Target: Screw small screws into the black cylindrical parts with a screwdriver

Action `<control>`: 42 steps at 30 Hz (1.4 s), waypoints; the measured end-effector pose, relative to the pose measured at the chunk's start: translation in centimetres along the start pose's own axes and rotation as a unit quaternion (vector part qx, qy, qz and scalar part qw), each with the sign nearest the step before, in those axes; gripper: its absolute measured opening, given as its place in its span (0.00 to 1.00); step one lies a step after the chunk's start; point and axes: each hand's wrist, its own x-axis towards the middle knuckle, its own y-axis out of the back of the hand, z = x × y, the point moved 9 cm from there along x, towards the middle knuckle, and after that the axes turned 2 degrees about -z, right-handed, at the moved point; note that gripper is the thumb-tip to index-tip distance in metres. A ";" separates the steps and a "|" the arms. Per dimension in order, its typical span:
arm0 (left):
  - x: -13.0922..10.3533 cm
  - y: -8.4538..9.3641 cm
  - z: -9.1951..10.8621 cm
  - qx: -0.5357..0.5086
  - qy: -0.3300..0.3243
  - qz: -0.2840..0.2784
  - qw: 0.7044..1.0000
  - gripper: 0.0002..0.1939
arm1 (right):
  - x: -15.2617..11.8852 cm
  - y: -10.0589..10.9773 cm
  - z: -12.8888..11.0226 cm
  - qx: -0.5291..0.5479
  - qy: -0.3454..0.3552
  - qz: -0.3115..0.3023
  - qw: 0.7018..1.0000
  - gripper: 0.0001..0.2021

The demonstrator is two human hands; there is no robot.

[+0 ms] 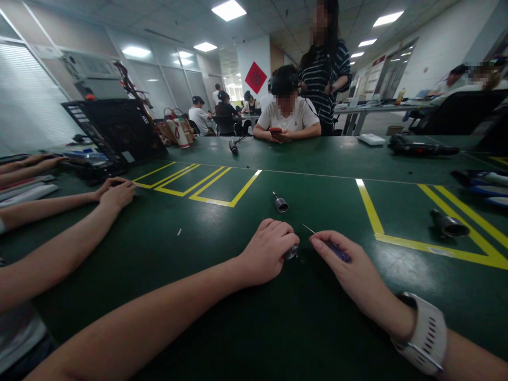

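My left hand (270, 251) is wrapped round a small metal part (291, 252) resting at the table, most of it hidden under my fingers. To its right, my right hand (349, 264) pinches a screwdriver with a dark purple handle (338, 252). The thin shaft (308, 228) points up and left, its tip apart from the metal part. A tiny dark ring-like piece (302, 262) lies between my hands. Beyond them, a metal cylinder with a narrow stem (281, 203) lies on the green table (222, 328).
Yellow tape (214, 201) marks the table. Another metal cylinder (452, 226) lies at right, with a dark tool (423, 146) farther back. At left are a co-worker's hands (118, 193) and a black rack (119, 129). A seated person (291, 119) holds a phone opposite.
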 end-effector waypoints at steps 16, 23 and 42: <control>0.0 -0.3 -0.3 -0.166 -0.013 0.042 0.985 0.18 | 0.1 -1.8 -0.4 -0.049 0.038 -0.045 0.997 0.13; -1.1 0.0 -7.3 -0.299 0.198 0.253 0.898 0.20 | -0.7 -4.4 -2.8 -0.248 0.132 -0.061 0.958 0.20; -2.1 -0.2 -9.6 -0.313 0.295 0.300 0.851 0.18 | 1.8 -5.4 -3.0 -0.448 0.200 -0.053 0.870 0.09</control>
